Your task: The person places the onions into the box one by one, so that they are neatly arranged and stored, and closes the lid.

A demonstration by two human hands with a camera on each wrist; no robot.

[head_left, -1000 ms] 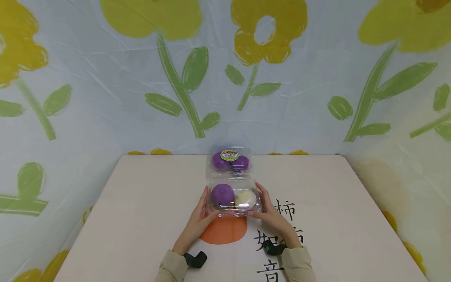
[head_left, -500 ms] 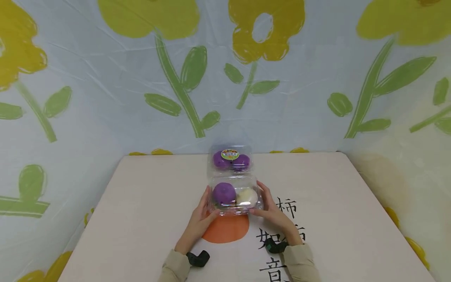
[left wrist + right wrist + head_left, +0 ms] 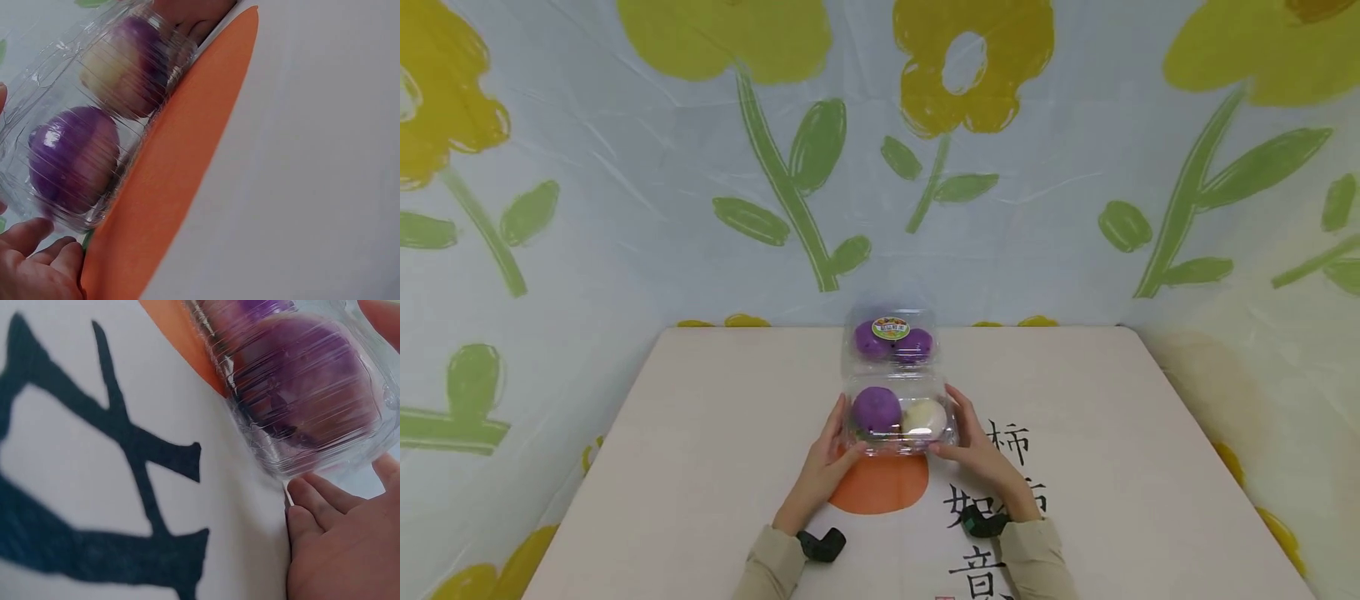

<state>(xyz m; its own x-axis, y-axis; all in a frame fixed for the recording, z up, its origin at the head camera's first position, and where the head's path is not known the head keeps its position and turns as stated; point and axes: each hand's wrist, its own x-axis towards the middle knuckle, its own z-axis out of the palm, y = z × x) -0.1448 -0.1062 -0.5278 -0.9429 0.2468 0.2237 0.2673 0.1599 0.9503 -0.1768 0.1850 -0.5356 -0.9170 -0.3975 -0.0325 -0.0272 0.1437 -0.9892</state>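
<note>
A clear plastic clamshell box (image 3: 898, 387) lies between my two hands at the middle of the table. Through its wall show a purple round piece (image 3: 876, 410) on the left and a cream one (image 3: 924, 418) on the right; in the left wrist view the cream one also has a purple side. My left hand (image 3: 820, 468) holds the box's left end, thumb at the near edge and fingers along the side. The right hand (image 3: 983, 458) grips the opposite end the same way. The fingertips under the box are partly hidden.
Right behind stands another clear box (image 3: 857, 367) with purple round pieces and an oval label (image 3: 891, 328). The table mat (image 3: 722, 433) bears an orange shape (image 3: 880, 487) and black characters (image 3: 976, 571). A flowered cloth (image 3: 1037, 267) hangs behind the table.
</note>
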